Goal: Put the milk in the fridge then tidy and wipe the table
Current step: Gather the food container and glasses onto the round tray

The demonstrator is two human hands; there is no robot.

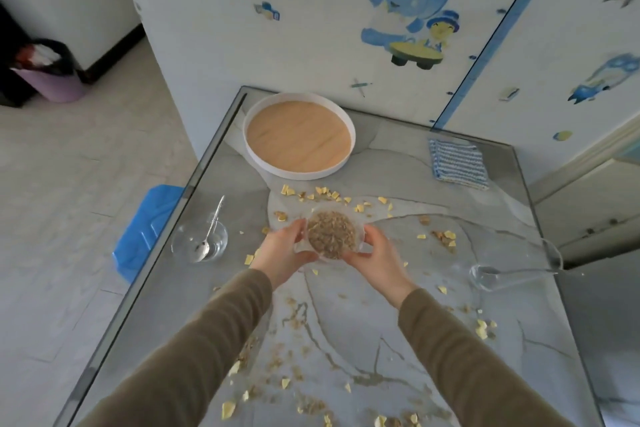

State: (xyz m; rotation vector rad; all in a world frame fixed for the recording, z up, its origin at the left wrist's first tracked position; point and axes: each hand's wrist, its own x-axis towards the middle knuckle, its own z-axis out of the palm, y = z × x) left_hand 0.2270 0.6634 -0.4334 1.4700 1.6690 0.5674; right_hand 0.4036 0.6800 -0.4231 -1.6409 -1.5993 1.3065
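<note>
Head view looks down on a grey marble-patterned counter (346, 340) under a glass top, pushed into a wall corner. Near its middle, both hands hold a clear plastic container (332, 234) filled with brown cereal flakes. The left hand (287, 250) curls round its 9 o'clock side and the right hand (375, 256) round its 3 o'clock side, thumbs toward the near edge. Whether the container's base touches the counter cannot be told. Olive-brown sleeves (214, 333) cover both forearms.

Scattered yellow and brown crumbs (332, 194) lie all around the container. They are thickest in a band at 12 o'clock, between it and a round white tray with a wooden base (299, 135) near the far edge. More crumbs lie at 2 o'clock and across the near counter at 6 o'clock.

A blue-and-white striped knitted cloth (459, 163) lies flat at 2 o'clock, well apart from the hands and close to the wall. At 9 o'clock, near the counter's edge, stands a small clear glass bowl (183, 246) with a metal spoon (211, 229) leaning in it. At 3 o'clock sits a second clear glass dish (554, 253) with a long utensil across it, though its shape is hard to make out.

Off the counter, a blue plastic object (149, 229) sits on the floor at 9 o'clock. A purple waste bin with a black liner (52, 80) stands far off at 10 o'clock. A blue elephant sticker (405, 3) decorates the wall at 1 o'clock.
</note>
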